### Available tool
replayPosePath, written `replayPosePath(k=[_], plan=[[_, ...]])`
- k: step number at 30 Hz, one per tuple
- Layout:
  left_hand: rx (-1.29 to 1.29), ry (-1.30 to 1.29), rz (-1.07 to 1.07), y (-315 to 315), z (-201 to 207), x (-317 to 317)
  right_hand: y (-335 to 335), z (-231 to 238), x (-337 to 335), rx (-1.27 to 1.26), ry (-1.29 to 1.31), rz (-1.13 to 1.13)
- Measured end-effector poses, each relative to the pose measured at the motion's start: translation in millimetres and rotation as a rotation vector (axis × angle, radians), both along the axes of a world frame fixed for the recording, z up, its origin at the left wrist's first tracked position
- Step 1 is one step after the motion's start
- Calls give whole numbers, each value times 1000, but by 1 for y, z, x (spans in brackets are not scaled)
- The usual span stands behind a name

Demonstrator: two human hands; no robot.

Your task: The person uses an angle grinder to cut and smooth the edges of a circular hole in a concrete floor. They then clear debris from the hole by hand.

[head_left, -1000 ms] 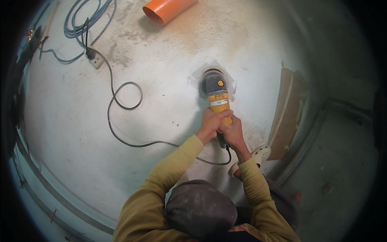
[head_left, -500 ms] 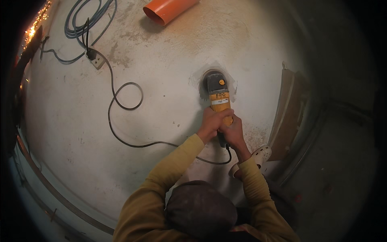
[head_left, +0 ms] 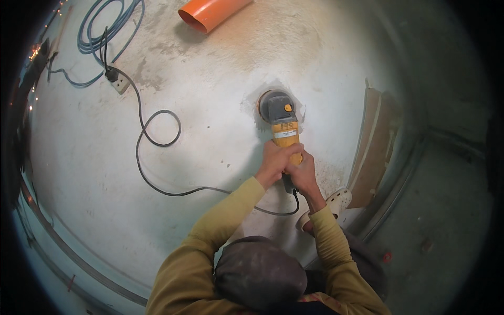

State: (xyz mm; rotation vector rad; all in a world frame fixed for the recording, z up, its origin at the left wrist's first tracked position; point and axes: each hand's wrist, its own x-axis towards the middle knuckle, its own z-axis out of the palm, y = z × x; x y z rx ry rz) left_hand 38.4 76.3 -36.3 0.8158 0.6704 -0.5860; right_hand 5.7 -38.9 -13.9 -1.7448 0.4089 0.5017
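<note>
A yellow and black angle grinder [head_left: 285, 130] is pressed to the pale floor, its head pointing away from me. Its round disc [head_left: 264, 107] lies over a grey, scuffed patch [head_left: 273, 84]. My left hand [head_left: 274, 161] is closed round the yellow body from the left. Against it, my right hand [head_left: 304, 174] wraps the rear of the same body from the right, so some fingers are hidden. From the black rear end of the grinder a dark power cord [head_left: 278, 214] loops away to the left.
The cord runs to a white socket block [head_left: 122, 84] near a coiled blue-grey cable [head_left: 94, 44]. An orange pipe [head_left: 214, 11] lies at the far side. Flat brown cardboard [head_left: 370, 152] is to the right, beside a pale clog [head_left: 338, 202]. Sparks [head_left: 34, 52] show at the far left.
The grinder's disc shows more to the left of its head, and more of the grey patch is visible. Both hands keep their hold. The sparks at the far left have shrunk.
</note>
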Motion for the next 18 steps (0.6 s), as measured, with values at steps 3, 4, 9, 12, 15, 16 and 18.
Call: replayPosePath(k=[3, 4, 9, 12, 15, 16, 18], plan=[[-9, -20, 1, 2, 0, 1, -1, -5, 1, 24, 18, -21], [-20, -32, 12, 3, 0, 4, -1, -7, 3, 47, 21, -21], [129, -109, -211, 11, 6, 10, 0, -13, 5, 78, -17, -12], [46, 24, -162, 14, 11, 12, 1, -9, 3, 134, -14, -55], [71, 8, -120, 12, 10, 12, 2, -7, 3, 84, 20, -41], [44, 1, -79, 10, 8, 11, 2, -7, 4, 60, 25, -23], [8, 15, -45, 8, 2, 10, 1, -9, 6, 46, 64, -19]])
